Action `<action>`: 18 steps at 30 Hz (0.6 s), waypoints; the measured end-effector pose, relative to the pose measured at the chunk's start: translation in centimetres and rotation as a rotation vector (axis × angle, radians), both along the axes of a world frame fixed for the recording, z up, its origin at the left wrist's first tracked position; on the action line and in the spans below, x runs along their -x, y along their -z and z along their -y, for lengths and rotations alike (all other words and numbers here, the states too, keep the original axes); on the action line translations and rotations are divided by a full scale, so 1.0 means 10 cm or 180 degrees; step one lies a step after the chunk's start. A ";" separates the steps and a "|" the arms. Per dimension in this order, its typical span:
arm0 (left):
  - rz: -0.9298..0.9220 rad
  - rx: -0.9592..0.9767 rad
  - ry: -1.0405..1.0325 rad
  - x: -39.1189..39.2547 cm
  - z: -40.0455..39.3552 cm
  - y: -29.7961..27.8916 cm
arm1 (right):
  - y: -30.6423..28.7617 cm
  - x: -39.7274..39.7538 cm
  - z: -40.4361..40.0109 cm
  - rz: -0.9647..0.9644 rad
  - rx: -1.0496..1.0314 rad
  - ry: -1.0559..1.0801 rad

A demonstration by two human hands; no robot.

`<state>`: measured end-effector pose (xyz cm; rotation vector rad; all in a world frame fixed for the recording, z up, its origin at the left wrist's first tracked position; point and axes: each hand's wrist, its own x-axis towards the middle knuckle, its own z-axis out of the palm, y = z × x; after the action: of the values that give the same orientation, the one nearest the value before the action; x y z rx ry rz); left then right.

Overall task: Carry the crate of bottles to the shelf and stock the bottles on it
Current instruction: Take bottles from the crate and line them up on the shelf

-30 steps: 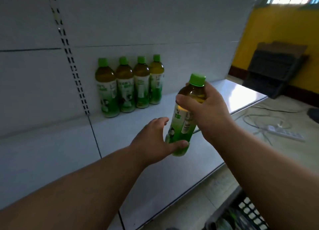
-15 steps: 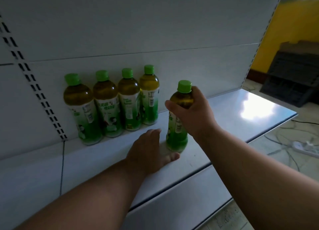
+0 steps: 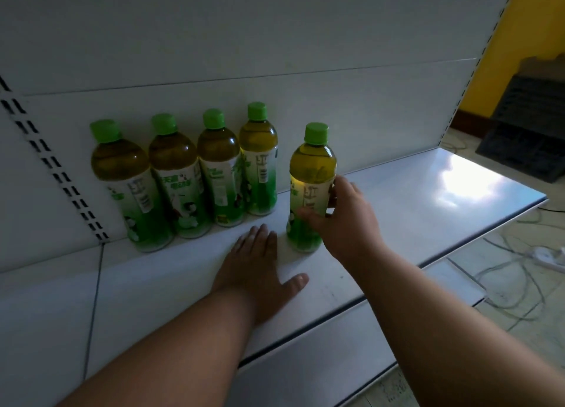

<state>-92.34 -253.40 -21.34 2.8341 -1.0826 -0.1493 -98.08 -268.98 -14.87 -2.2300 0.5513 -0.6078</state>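
Now the fifth bottle is standing upright on the white shelf, a little forward and to the right of the row of four bottles that is lining the back panel, with a clear gap between it and the row's last bottle. The right hand is reaching around that fifth bottle's label, thumb lying across the front and fingers curving round its right side; whether it is gripping firmly or only cupping the bottle I cannot tell, but the pose looks suited to steadying it or nudging it back into line. The left hand is pressing flat on the shelf just in front of the bottle, fingers straight and together, thumb spread, probably bracing the reach. Well to the right of the bottle, cables and a power strip are lying on the floor. The crate is not showing.
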 end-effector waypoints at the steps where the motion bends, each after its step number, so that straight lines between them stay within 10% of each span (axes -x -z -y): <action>1: -0.0048 -0.0027 -0.0004 0.00 -0.01 -0.01 | -0.01 -0.09 0.04 -0.0028 0.0039 0.0014; 18: -0.0195 0.0005 -0.0008 -0.03 0.00 0.00 | 0.03 -0.79 0.27 0.0170 -0.0069 0.0220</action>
<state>-92.08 -253.40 -21.33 2.8095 -1.0663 -0.2332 -90.20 -271.63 -15.14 -2.1753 0.6069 -0.6914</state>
